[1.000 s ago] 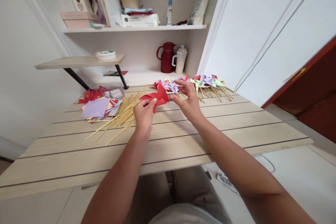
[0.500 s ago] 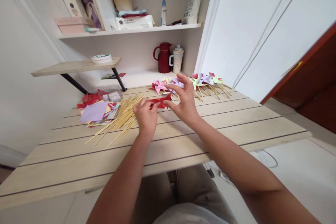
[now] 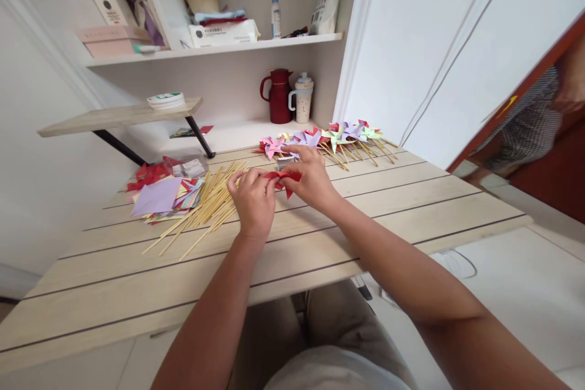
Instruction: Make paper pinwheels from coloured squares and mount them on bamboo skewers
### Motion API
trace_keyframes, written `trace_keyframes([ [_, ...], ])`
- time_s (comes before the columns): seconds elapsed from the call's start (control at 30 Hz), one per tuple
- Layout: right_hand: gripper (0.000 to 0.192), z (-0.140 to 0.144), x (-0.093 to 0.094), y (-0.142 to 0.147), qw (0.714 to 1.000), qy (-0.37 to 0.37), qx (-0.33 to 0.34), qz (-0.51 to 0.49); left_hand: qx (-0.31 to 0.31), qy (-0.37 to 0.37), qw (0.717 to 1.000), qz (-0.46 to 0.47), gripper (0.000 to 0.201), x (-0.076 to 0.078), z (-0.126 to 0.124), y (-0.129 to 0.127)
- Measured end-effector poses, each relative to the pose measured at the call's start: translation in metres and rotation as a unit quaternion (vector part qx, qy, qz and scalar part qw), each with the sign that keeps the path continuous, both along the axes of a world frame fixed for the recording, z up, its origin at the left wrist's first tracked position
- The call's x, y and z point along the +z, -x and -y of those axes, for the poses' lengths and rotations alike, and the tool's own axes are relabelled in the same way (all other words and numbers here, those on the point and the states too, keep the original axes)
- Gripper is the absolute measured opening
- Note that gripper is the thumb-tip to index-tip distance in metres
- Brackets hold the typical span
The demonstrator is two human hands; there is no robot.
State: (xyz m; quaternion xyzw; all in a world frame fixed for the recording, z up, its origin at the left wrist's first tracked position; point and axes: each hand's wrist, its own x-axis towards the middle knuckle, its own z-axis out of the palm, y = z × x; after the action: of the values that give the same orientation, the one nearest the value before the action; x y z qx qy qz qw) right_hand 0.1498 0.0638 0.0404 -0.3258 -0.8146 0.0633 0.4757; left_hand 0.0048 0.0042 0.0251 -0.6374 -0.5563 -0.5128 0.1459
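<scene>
A folded red paper pinwheel [image 3: 284,178] is held between both hands above the slatted table. My left hand [image 3: 254,200] pinches its left side, fingers closed. On its right side, my right hand [image 3: 311,178] grips the paper with thumb and fingers together; parts of the paper are hidden by the fingers. Just behind the hands lies a small silvery-grey item [image 3: 285,162], too covered to name. Thin wooden sticks [image 3: 212,201] are spread left of my left hand. Finished pinwheels on sticks [image 3: 338,137] lie in a row beyond my right hand.
A stack of coloured paper squares [image 3: 158,196] lies at the left, with a clear plastic bag [image 3: 189,166] behind it. A small raised shelf [image 3: 123,117] stands there too. Red jug [image 3: 280,97] and cup [image 3: 303,100] stand at the back. A person [image 3: 532,116] is at the right doorway.
My right hand has closed in on the red paper, its raised fingers coming down onto it. The view has shifted slightly, and a person has appeared at the right.
</scene>
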Motion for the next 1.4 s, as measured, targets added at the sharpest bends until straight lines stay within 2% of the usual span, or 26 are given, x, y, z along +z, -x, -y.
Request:
trace_keyframes([
  [0.17, 0.010, -0.0006, 0.0009, -0.0011, 0.997, 0.061, 0.034, -0.013, 0.002, 0.002, 1.000, 0.021, 0.014, -0.0012, -0.0013, -0.0028],
  [0.27, 0.005, -0.0011, 0.0003, 0.0001, 0.986, 0.129, 0.075, -0.080, 0.013, -0.006, 0.998, 0.067, 0.004, 0.0004, -0.0013, -0.0048],
  [0.33, 0.008, -0.0015, 0.0002, 0.0011, 0.957, 0.220, 0.124, -0.144, 0.011, -0.012, 0.991, 0.130, 0.028, 0.0024, -0.0015, -0.0047],
  [0.4, 0.017, -0.0023, 0.0005, 0.0017, 0.905, 0.330, 0.168, -0.210, -0.011, -0.018, 0.976, 0.218, 0.055, 0.0036, -0.0028, -0.0030],
  [0.47, 0.025, -0.0036, 0.0010, 0.0016, 0.854, 0.406, 0.185, -0.267, -0.051, -0.014, 0.945, 0.324, 0.072, 0.0035, -0.0051, -0.0005],
  [0.5, 0.028, -0.0043, 0.0014, 0.0013, 0.839, 0.424, 0.183, -0.289, -0.079, 0.000, 0.924, 0.375, 0.074, 0.0031, -0.0063, 0.0005],
  [0.57, 0.030, -0.0056, 0.0020, 0.0009, 0.825, 0.432, 0.179, -0.317, -0.155, 0.056, 0.877, 0.452, 0.062, 0.0026, -0.0077, 0.0010],
  [0.67, 0.034, -0.0058, 0.0027, 0.0015, 0.818, 0.434, 0.189, -0.327, -0.256, 0.137, 0.820, 0.494, 0.041, 0.0040, -0.0067, -0.0026],
  [0.8, 0.032, -0.0029, 0.0030, 0.0041, 0.813, 0.446, 0.201, -0.317, -0.276, 0.153, 0.791, 0.525, 0.036, 0.0072, -0.0034, -0.0083],
  [1.0, 0.029, 0.0002, 0.0026, 0.0056, 0.815, 0.444, 0.222, -0.299, -0.282, 0.131, 0.780, 0.543, 0.034, 0.0060, -0.0048, -0.0067],
  [1.13, 0.029, -0.0005, 0.0025, 0.0053, 0.819, 0.439, 0.217, -0.301, -0.288, 0.142, 0.781, 0.535, 0.035, 0.0068, -0.0033, -0.0072],
  [1.4, 0.030, -0.0003, 0.0015, 0.0059, 0.820, 0.443, 0.214, -0.293, -0.229, 0.156, 0.804, 0.527, 0.031, 0.0036, -0.0038, -0.0055],
])
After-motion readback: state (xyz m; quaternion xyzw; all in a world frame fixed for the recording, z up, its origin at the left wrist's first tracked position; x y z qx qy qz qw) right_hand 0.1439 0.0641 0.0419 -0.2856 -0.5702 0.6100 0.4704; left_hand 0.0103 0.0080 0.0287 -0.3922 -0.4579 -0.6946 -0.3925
